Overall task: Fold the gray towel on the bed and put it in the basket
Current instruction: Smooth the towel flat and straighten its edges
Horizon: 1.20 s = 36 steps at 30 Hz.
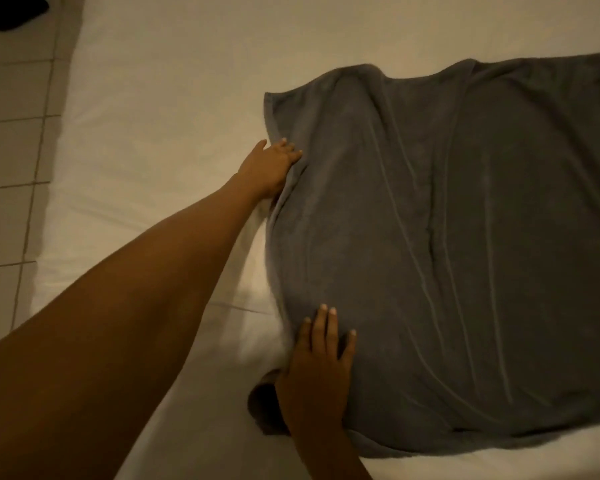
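Gray terry cloth covers most of the right half of the view: the gray towel (447, 254) lies spread on the white-sheeted bed (160, 98), rumpled with long soft creases, and its right part runs out of view. No crisp fold line shows, though the towel's left side bulges in a rounded way that might be a doubled layer; I cannot tell. My judgement is that the folding is at an early stage, with smoothing or a first fold in hand, and the remaining folds and the carry to the basket left to do. No basket is in view. The left hand (269, 166) reaches far out and rests at the towel's left edge, fingers laid onto the cloth; whether it pinches the hem or only presses cannot be made out. The right hand (317, 368) lies flat with straight spread fingers on the towel's near left corner, grasping nothing. A dark lump (262, 407) pokes out just left of that wrist, possibly a tucked towel corner. Bare sheet stretches left of the towel as far as the bed's left edge, beyond which is tiled floor (11, 133), and more sheet lies beyond the towel's far edge, so there is room to fold leftward or away.
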Tool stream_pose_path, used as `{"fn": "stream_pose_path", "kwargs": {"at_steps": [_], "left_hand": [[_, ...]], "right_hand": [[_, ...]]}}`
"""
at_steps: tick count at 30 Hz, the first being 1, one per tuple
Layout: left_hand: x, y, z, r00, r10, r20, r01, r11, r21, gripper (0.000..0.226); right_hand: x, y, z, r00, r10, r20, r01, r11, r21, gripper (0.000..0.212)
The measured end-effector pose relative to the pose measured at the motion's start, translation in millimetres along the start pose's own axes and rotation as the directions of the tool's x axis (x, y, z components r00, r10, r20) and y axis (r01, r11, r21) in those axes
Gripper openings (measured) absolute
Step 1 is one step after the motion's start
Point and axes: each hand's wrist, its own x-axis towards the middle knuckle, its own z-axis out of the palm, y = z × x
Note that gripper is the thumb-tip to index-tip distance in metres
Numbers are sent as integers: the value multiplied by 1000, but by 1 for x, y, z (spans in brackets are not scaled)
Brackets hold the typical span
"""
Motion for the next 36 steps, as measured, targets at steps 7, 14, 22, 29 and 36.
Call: {"fn": "stream_pose_path", "kwargs": {"at_steps": [7,14,22,29,36], "left_hand": [[26,43,-51,992,30,-125,-12,990,142,34],[72,90,-85,995,31,-92,8,919,395,44],[110,119,-100,990,-95,-106,133,884,448,59],[146,189,-105,976,-95,-195,141,962,236,43],[192,268,-147,977,1,-214,81,924,375,51]], "right_hand": [[-5,86,-41,972,194,135,-199,980,22,74],[0,173,-76,934,346,-88,-341,938,67,53],[33,273,-81,920,385,-76,-388,921,-40,59],[30,309,-93,922,364,-135,-375,925,-66,60],[19,366,-109,882,428,-196,-427,903,49,55]]}}
